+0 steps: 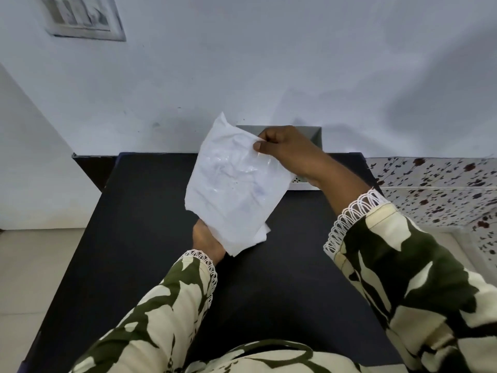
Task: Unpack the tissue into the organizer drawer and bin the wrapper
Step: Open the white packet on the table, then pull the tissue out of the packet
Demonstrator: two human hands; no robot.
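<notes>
A white pack of tissue [234, 189] in a thin clear wrapper is held up above the black table [139, 238]. My right hand [285, 146] pinches the wrapper's top right corner between thumb and fingers. My left hand [205, 239] grips the pack's bottom left end from below, and the pack hides its fingers. White tissue sticks out at the lower right edge. Behind the pack and my right hand stands the grey organizer drawer [314, 135], mostly hidden, against the wall.
The black table reaches to the white wall [242, 63]. A floral-patterned surface [441, 189] lies to the right of the table. Pale floor [32, 265] shows on the left. No bin is in view.
</notes>
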